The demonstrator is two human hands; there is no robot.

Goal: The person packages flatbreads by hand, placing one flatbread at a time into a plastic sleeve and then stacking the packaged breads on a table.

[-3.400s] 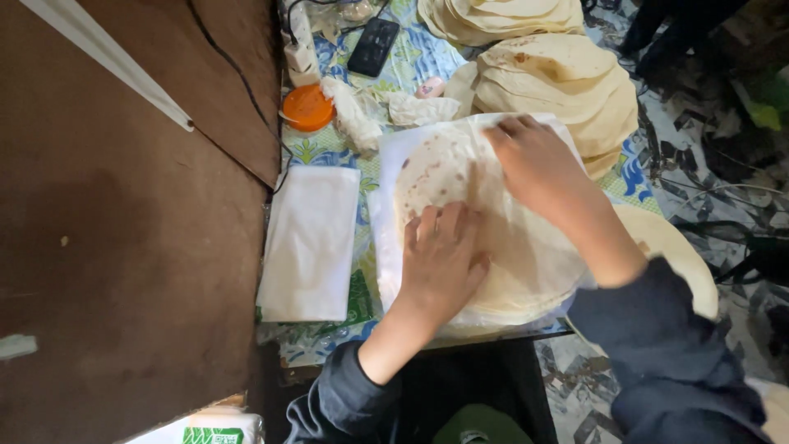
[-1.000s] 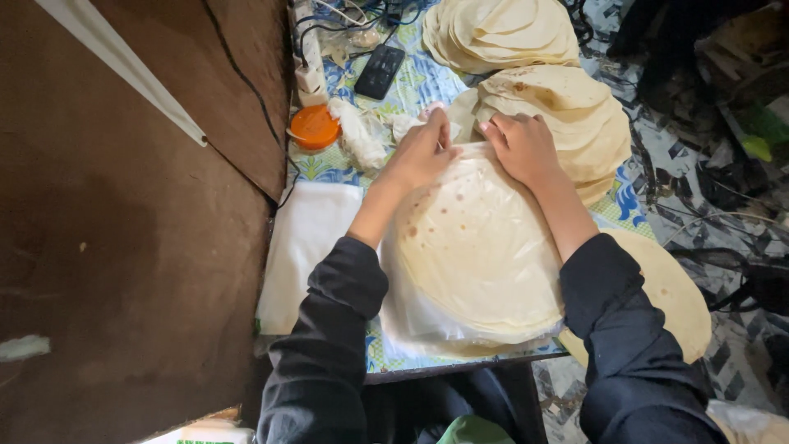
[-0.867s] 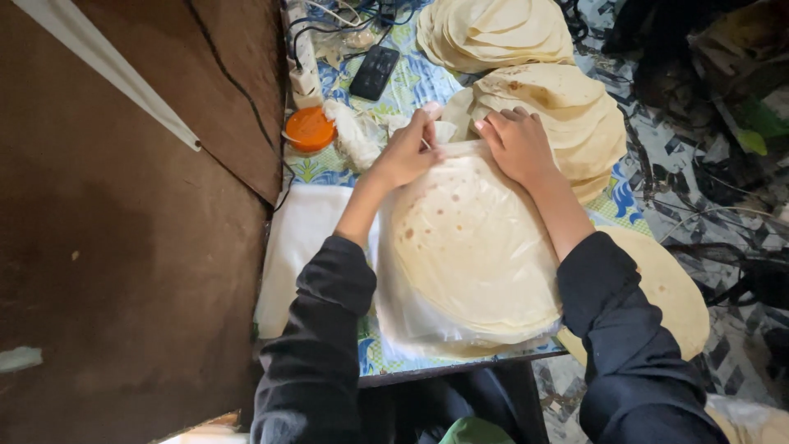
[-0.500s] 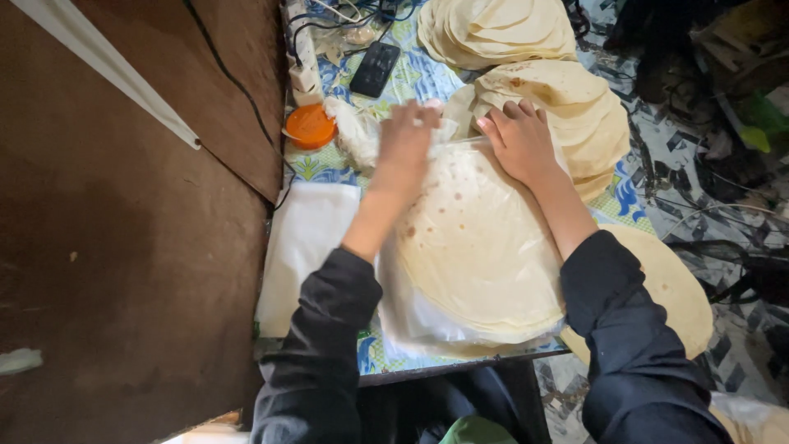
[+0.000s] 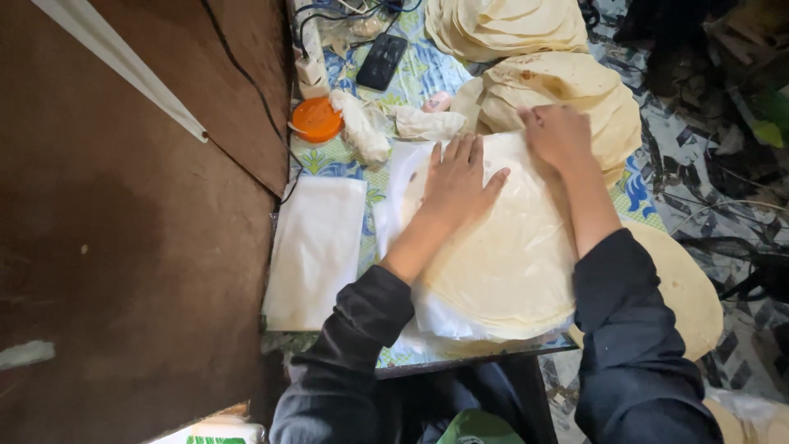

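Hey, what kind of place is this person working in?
Probably a small home workshop packing flatbreads. Both hands, left hand and right hand, press a stack of round flatbreads on a low table; more flatbread piles and a stack of white plastic bags lie alongside.

One head-worn view (no second camera) looks steeply down, close over the low table (image 5: 345,156) and lap.
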